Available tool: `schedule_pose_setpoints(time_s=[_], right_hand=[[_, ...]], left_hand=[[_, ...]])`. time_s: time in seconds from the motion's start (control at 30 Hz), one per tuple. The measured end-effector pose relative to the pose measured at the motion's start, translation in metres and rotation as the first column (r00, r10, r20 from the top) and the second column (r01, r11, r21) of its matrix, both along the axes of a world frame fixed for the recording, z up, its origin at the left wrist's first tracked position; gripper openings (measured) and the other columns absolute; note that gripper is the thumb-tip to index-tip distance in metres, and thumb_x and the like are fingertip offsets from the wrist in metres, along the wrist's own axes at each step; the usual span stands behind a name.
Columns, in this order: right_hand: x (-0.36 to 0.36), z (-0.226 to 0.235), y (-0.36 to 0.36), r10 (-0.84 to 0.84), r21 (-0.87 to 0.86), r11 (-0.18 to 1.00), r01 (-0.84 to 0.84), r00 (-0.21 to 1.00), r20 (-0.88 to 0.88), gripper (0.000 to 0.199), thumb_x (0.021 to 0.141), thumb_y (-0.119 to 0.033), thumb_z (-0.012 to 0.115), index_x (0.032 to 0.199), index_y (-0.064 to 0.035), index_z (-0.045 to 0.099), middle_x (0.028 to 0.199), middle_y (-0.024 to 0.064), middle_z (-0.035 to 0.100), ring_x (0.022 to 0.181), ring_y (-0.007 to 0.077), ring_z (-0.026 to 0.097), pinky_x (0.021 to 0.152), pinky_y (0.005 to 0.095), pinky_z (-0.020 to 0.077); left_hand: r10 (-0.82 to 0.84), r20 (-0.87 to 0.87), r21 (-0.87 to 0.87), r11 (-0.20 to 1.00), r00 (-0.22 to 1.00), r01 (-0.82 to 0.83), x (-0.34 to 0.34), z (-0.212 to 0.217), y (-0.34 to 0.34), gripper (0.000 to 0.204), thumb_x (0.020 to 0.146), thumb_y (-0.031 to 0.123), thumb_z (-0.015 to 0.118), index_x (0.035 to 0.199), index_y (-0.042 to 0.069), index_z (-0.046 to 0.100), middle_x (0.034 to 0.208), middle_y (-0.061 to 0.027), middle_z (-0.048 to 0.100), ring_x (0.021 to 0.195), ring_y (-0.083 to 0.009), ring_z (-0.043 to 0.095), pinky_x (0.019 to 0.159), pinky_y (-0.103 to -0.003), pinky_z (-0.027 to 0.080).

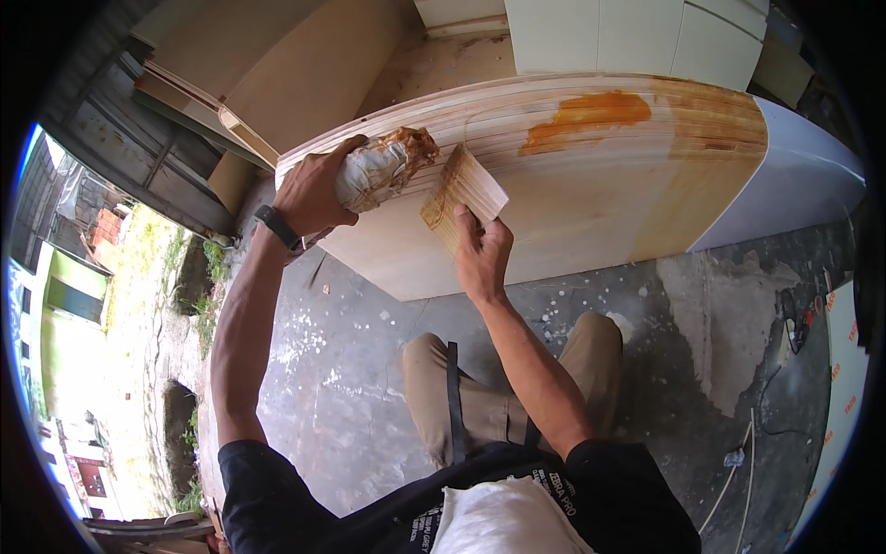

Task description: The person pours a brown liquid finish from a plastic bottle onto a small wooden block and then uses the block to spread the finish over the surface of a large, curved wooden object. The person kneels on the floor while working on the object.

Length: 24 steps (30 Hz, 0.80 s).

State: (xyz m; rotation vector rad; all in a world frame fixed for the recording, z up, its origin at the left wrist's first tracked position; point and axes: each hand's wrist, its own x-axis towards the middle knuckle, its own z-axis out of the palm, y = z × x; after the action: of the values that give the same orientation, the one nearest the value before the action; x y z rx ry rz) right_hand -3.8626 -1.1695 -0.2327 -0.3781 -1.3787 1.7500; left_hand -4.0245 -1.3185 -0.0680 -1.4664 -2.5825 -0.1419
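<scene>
1. Head view: the left hand (pixel 309 194) is clenched around a stained rag bundle (pixel 383 168), pressed against the edge of a stack of plywood panels (pixel 572 185).
2. The right hand (pixel 482 254) pinches a small wooden block (pixel 464 194) (its face smeared with amber glue), held against the panel's broad face just beside the rag.
3. An orange glue patch (pixel 591 113) lies farther along the layered edge.
4. Behind stand pale cabinet boards (pixel 591 32); below, the spattered concrete floor (pixel 369 369) and a loose cable (pixel 738 462).
</scene>
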Motion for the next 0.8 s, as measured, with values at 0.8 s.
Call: schedule_pose_setpoints(time_s=[0.8], right_hand=[[0.103, -0.061, 0.031, -0.109, 0.219, 0.974, 0.062, 0.972, 0.21, 0.024, 0.103, -0.017, 0.061, 0.095, 0.0053, 0.065, 0.074, 0.0038, 0.057, 0.071, 0.0116, 0.05, 0.067, 0.0309, 0.0454]], left_hand=[[0.019, -0.268, -0.237, 0.968, 0.963, -0.085, -0.05, 0.068, 0.067, 0.108, 0.049, 0.012, 0.094, 0.148, 0.017, 0.052, 0.106, -0.0139, 0.076, 0.098, -0.0339, 0.072, 0.087, -0.044, 0.059]])
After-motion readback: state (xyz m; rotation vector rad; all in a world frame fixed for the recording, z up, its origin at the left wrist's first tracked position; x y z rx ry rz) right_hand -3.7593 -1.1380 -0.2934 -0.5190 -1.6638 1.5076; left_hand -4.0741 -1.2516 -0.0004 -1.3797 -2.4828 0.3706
